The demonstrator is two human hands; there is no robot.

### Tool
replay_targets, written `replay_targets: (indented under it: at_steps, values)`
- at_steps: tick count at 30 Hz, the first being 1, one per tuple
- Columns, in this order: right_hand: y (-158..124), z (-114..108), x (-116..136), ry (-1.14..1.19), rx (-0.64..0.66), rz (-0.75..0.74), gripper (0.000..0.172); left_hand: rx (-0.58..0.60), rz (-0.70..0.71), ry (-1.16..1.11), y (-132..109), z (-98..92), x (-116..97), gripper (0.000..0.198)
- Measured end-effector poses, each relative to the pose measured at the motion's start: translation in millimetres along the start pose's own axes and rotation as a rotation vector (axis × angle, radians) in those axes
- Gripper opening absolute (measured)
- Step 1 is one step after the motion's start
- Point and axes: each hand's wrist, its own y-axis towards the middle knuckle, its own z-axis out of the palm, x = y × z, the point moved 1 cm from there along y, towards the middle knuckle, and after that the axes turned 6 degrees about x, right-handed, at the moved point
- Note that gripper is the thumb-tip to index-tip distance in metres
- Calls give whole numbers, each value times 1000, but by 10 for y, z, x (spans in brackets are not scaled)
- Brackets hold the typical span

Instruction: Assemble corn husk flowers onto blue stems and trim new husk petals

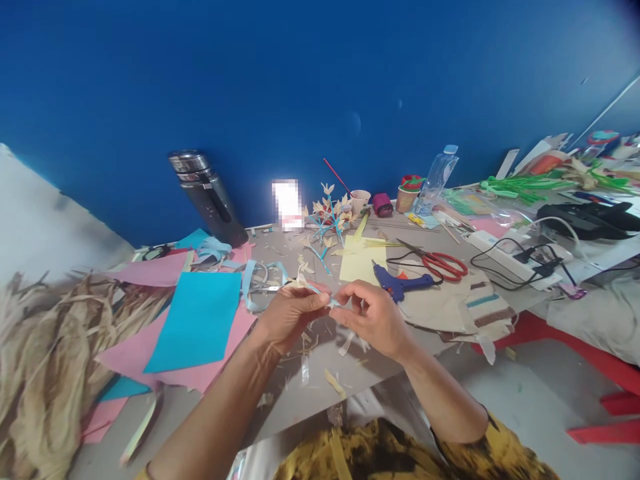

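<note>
My left hand (290,315) and my right hand (373,318) meet above the grey table (320,380), fingers pinched together. Between them runs a thin light-blue paper strip (323,293) with a small cream leaf shape (300,280) at its left end; the left hand pinches that end, the right hand pinches the other. Behind them stands a blue stick ornament with cream leaves (330,213). A blue glue gun (397,283) lies just right of my right hand, beside a yellow paper sheet (361,263).
Blue (200,320) and pink (150,270) paper sheets lie left, with dry straw (45,360) at the far left. Red scissors (443,263), a power strip (505,257), a water bottle (436,177), cups and a dark flask (207,193) stand behind. Scraps litter the table.
</note>
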Motion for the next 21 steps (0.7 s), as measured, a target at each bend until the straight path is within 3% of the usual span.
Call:
replay_targets:
  at_steps: [4, 11, 15, 21]
  values:
    - [10, 32, -19, -69, -16, -78, 19, 19, 0, -23, 4, -18, 5, 28]
    - [16, 79, 41, -27, -176, -209, 15, -14, -64, -29, 18, -13, 30, 29]
    - [-6, 110, 40, 37, -208, -146, 18, -27, -90, -36, 16, -3, 45, 34]
    - [-15, 161, 7, 291, -227, 45, 18, -44, 9, -10, -4, -2, 43, 31]
